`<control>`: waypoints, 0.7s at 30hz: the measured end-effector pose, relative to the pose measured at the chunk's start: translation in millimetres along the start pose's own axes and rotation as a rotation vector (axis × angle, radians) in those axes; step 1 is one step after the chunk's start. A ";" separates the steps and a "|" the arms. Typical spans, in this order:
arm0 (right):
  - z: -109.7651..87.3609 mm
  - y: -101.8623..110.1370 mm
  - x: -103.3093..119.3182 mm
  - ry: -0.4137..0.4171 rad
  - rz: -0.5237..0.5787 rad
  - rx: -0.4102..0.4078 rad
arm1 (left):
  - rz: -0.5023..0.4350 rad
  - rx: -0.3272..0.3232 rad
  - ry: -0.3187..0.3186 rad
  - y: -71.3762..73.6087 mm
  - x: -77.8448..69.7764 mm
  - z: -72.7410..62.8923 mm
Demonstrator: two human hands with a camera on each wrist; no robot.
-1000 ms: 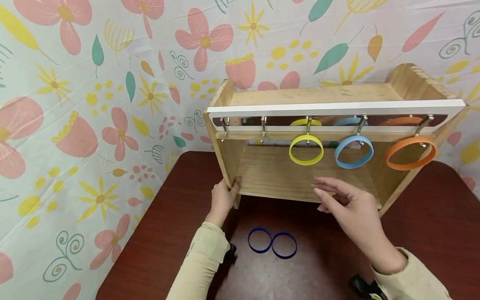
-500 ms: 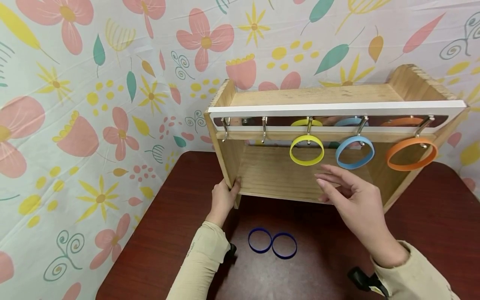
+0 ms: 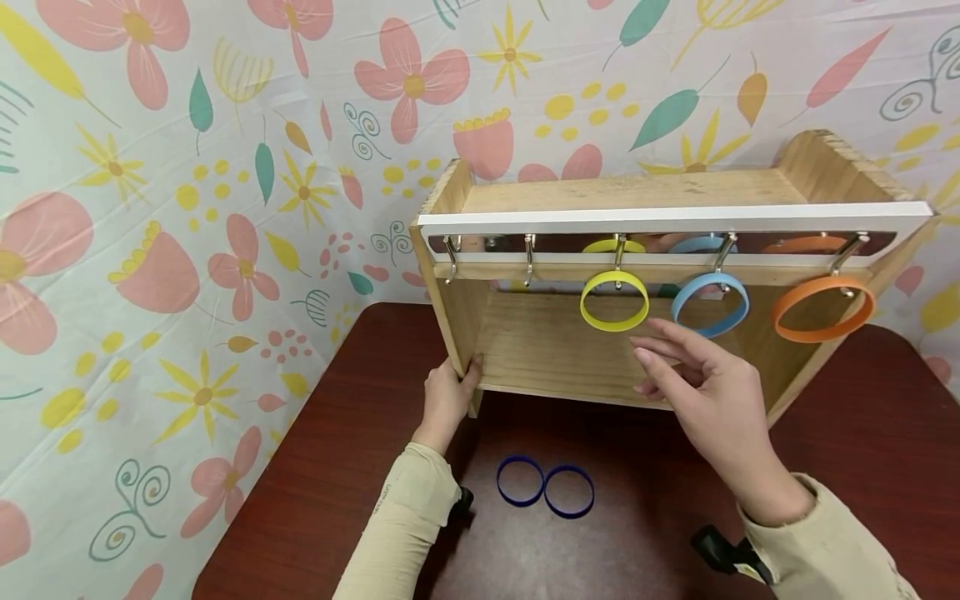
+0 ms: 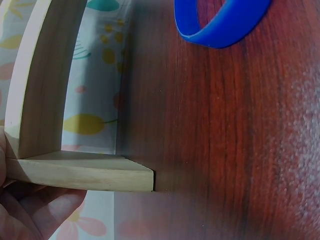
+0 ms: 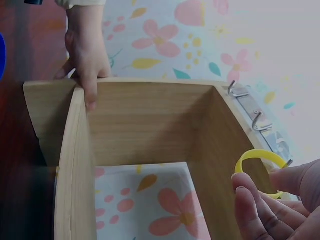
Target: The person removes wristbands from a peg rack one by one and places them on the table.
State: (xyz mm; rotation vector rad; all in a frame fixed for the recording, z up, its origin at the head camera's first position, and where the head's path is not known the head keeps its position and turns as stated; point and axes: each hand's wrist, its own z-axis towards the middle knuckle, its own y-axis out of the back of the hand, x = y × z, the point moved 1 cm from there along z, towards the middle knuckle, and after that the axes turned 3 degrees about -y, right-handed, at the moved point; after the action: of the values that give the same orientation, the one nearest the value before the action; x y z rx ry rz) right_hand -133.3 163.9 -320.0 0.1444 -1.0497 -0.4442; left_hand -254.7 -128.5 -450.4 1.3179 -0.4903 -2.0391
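My left hand [image 3: 444,400] grips the lower left side of a wooden shelf [image 3: 555,350], its thumb on the inner face; in the left wrist view the fingers lie behind the panel. Below the hooks, my right hand [image 3: 708,387] hovers with fingers loosely bent and nothing between them. Its fingertips are close to a yellow silicone wristband [image 3: 583,310] hanging from the middle hook; I cannot tell whether they touch. A light blue wristband [image 3: 742,317] and an orange wristband [image 3: 823,335] hang on the two hooks further right.
Two dark blue wristbands [image 3: 551,505] lie side by side on the reddish-brown table [image 3: 315,500] in front of the shelf. The two left hooks [image 3: 529,262] hold no band. A flower-patterned cloth [image 3: 300,125] covers the wall behind and to the left.
My right hand has risen slightly, its fingertips now nearer the yellow wristband's lower edge. The left hand and all the wristbands stay where they were.
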 end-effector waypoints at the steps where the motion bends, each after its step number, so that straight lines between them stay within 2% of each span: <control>1: 0.5 -0.1 0.1 -0.004 0.000 0.001 | -0.003 0.000 0.001 0.0 0.1 -0.1; 21: 10.7 -5.9 3.0 -0.082 0.012 0.027 | -0.010 0.014 0.011 0.5 -0.9 -0.5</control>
State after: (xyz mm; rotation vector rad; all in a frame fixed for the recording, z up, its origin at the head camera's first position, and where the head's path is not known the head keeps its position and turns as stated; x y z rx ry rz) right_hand -143.0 158.3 -314.2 0.1451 -1.1372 -0.4282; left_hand -253.9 -128.2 -449.7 1.3419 -0.4951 -2.0384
